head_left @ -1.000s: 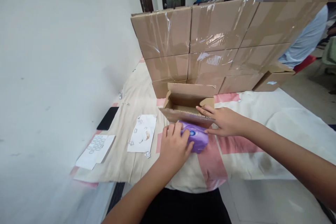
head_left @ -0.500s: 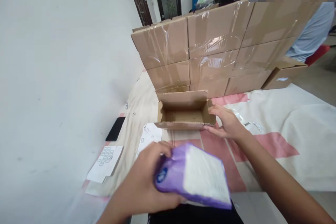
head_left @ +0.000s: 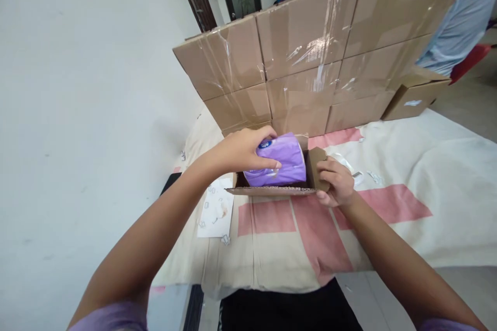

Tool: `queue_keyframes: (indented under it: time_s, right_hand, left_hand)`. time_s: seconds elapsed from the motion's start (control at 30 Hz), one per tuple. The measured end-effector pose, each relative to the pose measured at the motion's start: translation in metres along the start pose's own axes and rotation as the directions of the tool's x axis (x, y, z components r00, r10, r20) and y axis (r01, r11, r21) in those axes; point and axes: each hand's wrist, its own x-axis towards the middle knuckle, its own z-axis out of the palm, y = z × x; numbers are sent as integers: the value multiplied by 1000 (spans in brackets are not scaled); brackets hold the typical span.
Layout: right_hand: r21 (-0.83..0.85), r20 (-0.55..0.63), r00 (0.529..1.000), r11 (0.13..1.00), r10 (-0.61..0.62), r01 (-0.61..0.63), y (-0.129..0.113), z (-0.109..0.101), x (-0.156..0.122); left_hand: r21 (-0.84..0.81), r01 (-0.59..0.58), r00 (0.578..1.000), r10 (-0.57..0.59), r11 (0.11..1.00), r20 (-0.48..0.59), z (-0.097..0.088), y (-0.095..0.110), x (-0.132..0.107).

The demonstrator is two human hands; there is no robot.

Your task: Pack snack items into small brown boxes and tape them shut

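A soft purple plastic package [head_left: 287, 163] with a blue oval logo sits tilted in the mouth of a small open cardboard box [head_left: 320, 160]. My left hand [head_left: 250, 147] is closed round the package's left end, thumb across its near face. Its lower part is hidden behind the box's front wall. At the box's right end, my right hand [head_left: 337, 181] grips the side flap, fingers curled over it. The box rests on a cream and pink cloth [head_left: 267, 217].
Taped cardboard panels [head_left: 303, 77] stand upright behind the box. A printed white sheet [head_left: 215, 212] lies left of it, partly beside a dark flat object [head_left: 171, 182]. Another cardboard box [head_left: 413, 98] and a person's light-blue clothing [head_left: 458, 26] are at right.
My left hand has carried the purple package forward from near my lap into the box's opening. My right hand has shifted from the box's right end wall to its side flap.
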Motion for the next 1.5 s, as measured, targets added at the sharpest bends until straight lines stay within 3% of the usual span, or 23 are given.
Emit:
queue_keyframes:
  time_s: [0.07, 0.17, 0.4, 0.6, 0.7, 0.83, 1.0, 1.07, 1.13, 1.2, 1.27, 1.33, 1.37, 1.43, 1.5]
  right_hand:
    - [-9, -4, 1000, 1000, -22, 22, 3, 1, 3]
    - [-6, -6, 1000, 1000, 12, -12, 7, 1, 4]
    - [-20, 12, 995, 995, 102, -102, 7, -2, 5]
    - [-15, 10, 996, 996, 88, -88, 4, -1, 5]
    - [-2, -8, 993, 994, 114, -114, 5, 1, 3]
    - [1, -7, 991, 991, 133, -133, 6, 2, -1]
    - [-11, 1, 990, 990, 143, -143, 9, 2, -6]
    - [-19, -50, 984, 985, 173, -174, 8, 3, -7]
    - [32, -130, 956, 965, 263, -262, 6, 6, -6]
    - [128, -81, 934, 933, 348, -337, 2, 9, -3]
    - [185, 145, 925, 908, 352, -375, -3, 14, 0]
    - [179, 327, 891, 905, 315, -385, -6, 19, 1]
    - [175, 354, 883, 906, 307, -385, -8, 21, 1]
    - [196, 308, 908, 915, 285, -354, -11, 23, 1]
    - [243, 241, 939, 921, 247, -305, -15, 22, 2]
  left_hand:
    - [-11, -5, 984, 7, 1000, 180, 8, -3, 15]
    - [-77, 18, 950, 7, 997, 313, 18, -10, 29]
    - [-315, 156, 864, 25, 936, 502, 26, -23, 44]
    - [-224, 121, 861, 10, 967, 508, 48, -33, 59]
    - [-197, 26, 893, 66, 980, 445, 64, -35, 62]
    - [-108, -77, 956, 104, 991, 273, 80, -29, 58]
    - [173, -170, 948, 113, 970, 298, 92, -22, 52]
    - [287, -185, 953, 99, 940, 287, 91, -19, 51]
    - [325, -242, 957, 170, 914, 234, 85, -17, 48]
    - [286, -326, 946, 309, 901, 102, 73, -18, 43]
    - [196, -359, 908, 390, 912, -151, 58, -25, 31]
    - [34, -283, 866, 271, 958, -421, 48, -37, 11]
    - [-73, -227, 845, 159, 971, -510, 46, -45, -3]
    - [-291, -141, 836, -43, 946, -547, 51, -62, -33]
    - [-452, -180, 900, -39, 873, -433, 67, -75, -63]
